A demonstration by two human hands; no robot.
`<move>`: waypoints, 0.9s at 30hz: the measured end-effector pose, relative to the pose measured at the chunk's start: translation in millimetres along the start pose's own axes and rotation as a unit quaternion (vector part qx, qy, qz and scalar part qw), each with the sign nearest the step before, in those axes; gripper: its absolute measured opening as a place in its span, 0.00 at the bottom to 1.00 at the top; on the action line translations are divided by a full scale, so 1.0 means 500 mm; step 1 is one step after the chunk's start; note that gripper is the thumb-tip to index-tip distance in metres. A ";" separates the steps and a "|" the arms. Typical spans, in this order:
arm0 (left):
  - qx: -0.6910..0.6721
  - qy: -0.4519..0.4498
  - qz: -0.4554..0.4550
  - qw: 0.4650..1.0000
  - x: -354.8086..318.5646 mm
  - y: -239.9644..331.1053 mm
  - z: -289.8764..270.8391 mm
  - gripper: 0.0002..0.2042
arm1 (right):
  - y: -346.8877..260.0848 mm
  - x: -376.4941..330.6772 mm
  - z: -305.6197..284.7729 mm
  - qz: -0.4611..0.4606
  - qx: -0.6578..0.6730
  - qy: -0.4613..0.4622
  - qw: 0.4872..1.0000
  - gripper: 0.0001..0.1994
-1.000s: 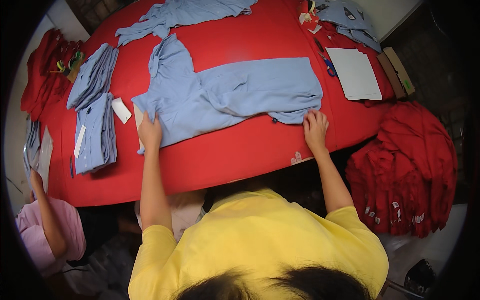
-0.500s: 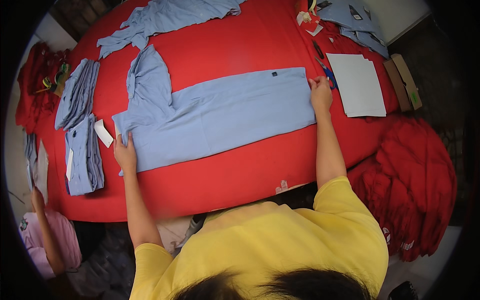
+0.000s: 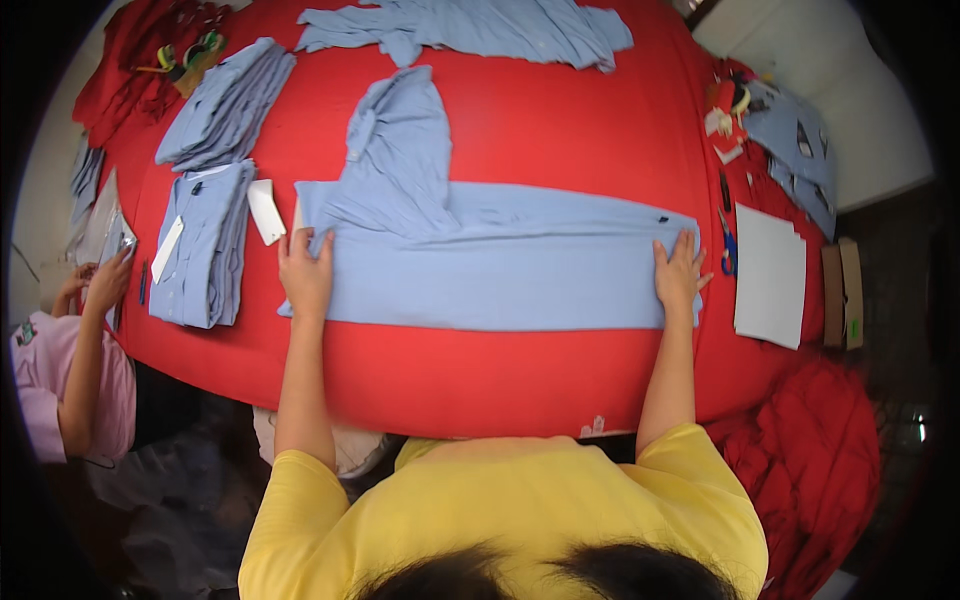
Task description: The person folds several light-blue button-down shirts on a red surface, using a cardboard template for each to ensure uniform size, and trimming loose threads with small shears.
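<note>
A light blue shirt (image 3: 500, 260) lies flat on the red table (image 3: 450, 370), folded into a long band with one sleeve (image 3: 400, 150) pointing away from me. My left hand (image 3: 305, 270) presses flat on the shirt's left end. At the right end my right hand (image 3: 678, 272) lies flat on the cloth, fingers spread. Neither hand grips anything.
Stacks of folded blue shirts (image 3: 205, 240) lie at the left with a white card (image 3: 266, 210). Another blue garment (image 3: 480, 28) lies at the far edge. White sheets (image 3: 768, 275), scissors (image 3: 727, 240) and red cloth (image 3: 800, 470) are to the right. Another person (image 3: 70, 350) stands at the left.
The shirt has been folded over and pushed further onto the table. Both my hands moved outward and now press its two ends flat.
</note>
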State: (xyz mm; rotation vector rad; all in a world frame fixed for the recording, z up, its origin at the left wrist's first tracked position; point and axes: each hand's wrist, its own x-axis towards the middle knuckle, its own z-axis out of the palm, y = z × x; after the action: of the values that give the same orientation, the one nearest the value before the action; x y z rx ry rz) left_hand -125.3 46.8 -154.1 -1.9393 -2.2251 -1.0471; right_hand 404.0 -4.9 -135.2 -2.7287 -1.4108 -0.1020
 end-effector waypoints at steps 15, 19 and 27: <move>-0.169 -0.032 0.080 0.982 0.064 -0.007 0.008 0.09 | -0.908 0.136 -0.048 -0.592 0.060 0.052 0.802 0.20; -0.197 -0.045 0.027 0.979 0.065 0.025 0.001 0.09 | -0.924 0.205 -0.064 -0.533 -0.003 0.037 0.845 0.15; -0.223 -0.032 0.021 0.974 0.073 -0.007 -0.001 0.09 | -0.754 0.024 -0.307 -0.617 0.309 -0.069 0.720 0.12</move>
State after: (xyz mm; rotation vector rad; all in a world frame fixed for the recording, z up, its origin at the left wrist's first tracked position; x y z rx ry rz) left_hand -137.3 78.5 -140.0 -2.1914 -2.1030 -1.6148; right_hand 98.9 208.1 30.0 -0.9493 -2.4301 0.4319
